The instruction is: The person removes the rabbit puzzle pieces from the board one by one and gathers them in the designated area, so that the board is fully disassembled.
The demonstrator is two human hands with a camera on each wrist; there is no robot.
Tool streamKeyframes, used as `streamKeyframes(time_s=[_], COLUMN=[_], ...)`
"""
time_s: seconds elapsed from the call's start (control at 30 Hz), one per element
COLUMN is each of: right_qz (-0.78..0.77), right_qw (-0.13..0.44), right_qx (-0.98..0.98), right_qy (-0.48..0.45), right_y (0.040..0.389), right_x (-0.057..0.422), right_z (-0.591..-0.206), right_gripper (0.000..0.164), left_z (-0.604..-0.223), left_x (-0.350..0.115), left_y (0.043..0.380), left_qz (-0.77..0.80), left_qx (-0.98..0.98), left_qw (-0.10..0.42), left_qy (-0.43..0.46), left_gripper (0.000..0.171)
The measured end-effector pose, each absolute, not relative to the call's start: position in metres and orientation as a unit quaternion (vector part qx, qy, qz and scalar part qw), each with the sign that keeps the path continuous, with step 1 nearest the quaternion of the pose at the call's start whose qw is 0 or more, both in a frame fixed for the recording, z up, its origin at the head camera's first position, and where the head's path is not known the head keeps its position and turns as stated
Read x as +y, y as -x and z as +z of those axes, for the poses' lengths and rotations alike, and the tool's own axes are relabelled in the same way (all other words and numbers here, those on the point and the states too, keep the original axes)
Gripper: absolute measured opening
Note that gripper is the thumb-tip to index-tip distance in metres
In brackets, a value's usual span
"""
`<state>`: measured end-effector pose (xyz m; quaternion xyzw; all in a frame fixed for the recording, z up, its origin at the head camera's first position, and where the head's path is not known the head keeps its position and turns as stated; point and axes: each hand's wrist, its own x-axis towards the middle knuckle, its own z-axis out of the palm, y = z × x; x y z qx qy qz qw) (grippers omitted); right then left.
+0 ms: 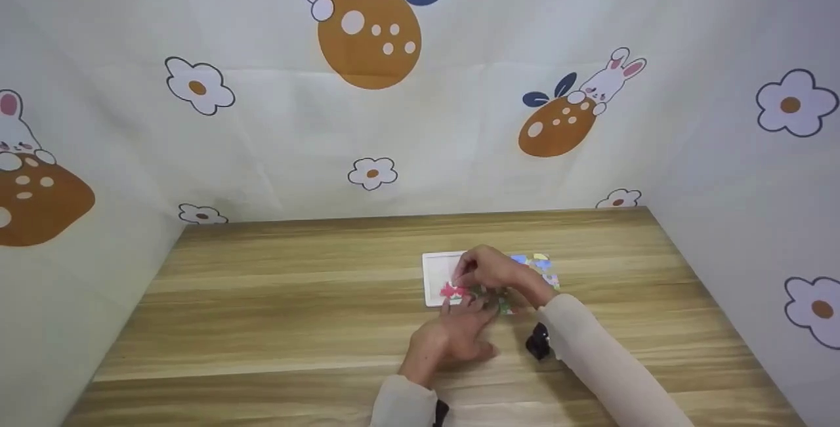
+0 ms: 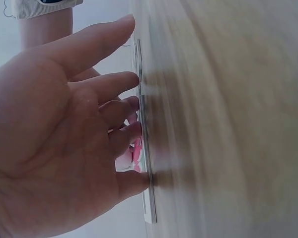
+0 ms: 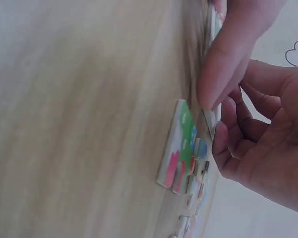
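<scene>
A white puzzle tray [image 1: 428, 279] lies flat on the wooden table, with red-and-white puzzle pieces [image 1: 449, 292] at its near side. My left hand [image 1: 453, 337] reaches over its near edge with fingers spread; in the left wrist view the hand [image 2: 54, 129] has its fingertips resting along the tray's edge [image 2: 150, 208]. Above the tray, my right hand [image 1: 491, 268] bends its fingers down and seems to pinch a small puzzle piece by the red ones. The right wrist view shows that hand [image 3: 273, 134] curled, its thumb and index tips hidden behind the left hand [image 3: 231, 59].
Colourful loose puzzle pieces [image 1: 541, 261] lie right of the tray, partly under my right forearm. A green-and-pink piece [image 3: 181, 144] lies nearest in the right wrist view. Patterned cloth walls [image 1: 459, 119] enclose the table [image 1: 282, 296] at the back and sides.
</scene>
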<state>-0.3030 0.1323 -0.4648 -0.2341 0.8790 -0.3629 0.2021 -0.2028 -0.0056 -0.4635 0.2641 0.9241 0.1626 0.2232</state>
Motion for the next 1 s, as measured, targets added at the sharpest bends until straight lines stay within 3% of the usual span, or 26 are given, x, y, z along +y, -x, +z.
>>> streamKeyframes(time_s=[0.4,0.8,1.0], right_qz=[-0.372,-0.375,-0.373], right_qw=[0.193,0.157,0.155], right_qx=[0.884,0.885,0.890], right_qy=[0.210,0.227,0.213], right_y=[0.299,0.292,0.286], right_x=[0.139,0.180,0.203], right_z=[-0.459,-0.447,-0.446], right_gripper=[0.008,0.006,0.004], left_z=[-0.464,-0.465,-0.464], left_x=[-0.004,-0.002,-0.001], left_y=[0.201,0.201,0.201], left_qz=[0.167,0.129,0.130], left_qx=[0.926,0.936,0.934], left_qw=[0.219,0.187,0.197], left_qy=[-0.256,-0.270,-0.269], left_gripper=[0.073,0.074,0.072])
